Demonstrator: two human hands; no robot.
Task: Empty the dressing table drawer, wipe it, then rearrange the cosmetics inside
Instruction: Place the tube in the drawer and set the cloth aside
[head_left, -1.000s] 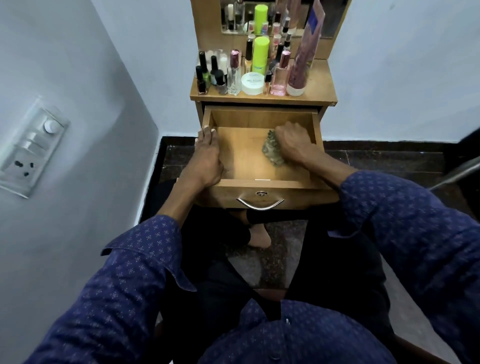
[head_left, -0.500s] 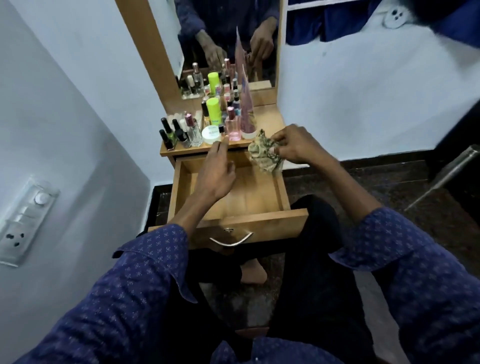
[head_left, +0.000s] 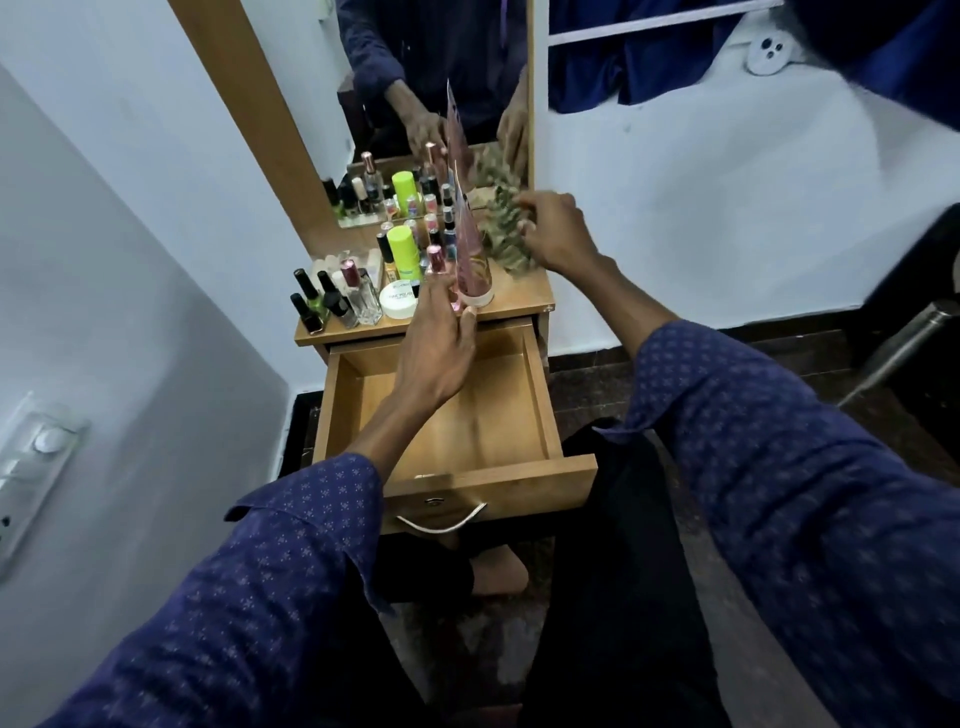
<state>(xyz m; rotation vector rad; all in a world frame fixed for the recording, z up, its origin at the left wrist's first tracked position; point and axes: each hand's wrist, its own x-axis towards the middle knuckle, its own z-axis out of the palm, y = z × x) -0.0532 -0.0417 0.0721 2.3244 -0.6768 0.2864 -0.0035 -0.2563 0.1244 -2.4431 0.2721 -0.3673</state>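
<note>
Head cam looks down at the dressing table (head_left: 524, 304) with its drawer (head_left: 467, 415) pulled all the way out, wooden bottom bare. All the cosmetics (head_left: 363, 291) are crowded on the tabletop in front of the mirror (head_left: 441, 78). Right hand (head_left: 558, 231) is up at the back right, fingers curled around the crumpled cloth (head_left: 506, 234) sitting on the top. Left hand (head_left: 436, 345) reaches over the drawer, fingers straight and close together, tips touching the pink tube (head_left: 470, 270).

Left hand (head_left: 436, 343) fingers straight, reaching at pink glass perfume bottle (head_left: 438, 273) on wooden dressing tabletop (head_left: 524, 296). Right hand (head_left: 556, 231) holding crumpled patterned cloth (head_left: 504, 234) above tabletop. Pulled-out wooden drawer (head_left: 483, 431) bare inside.
</note>
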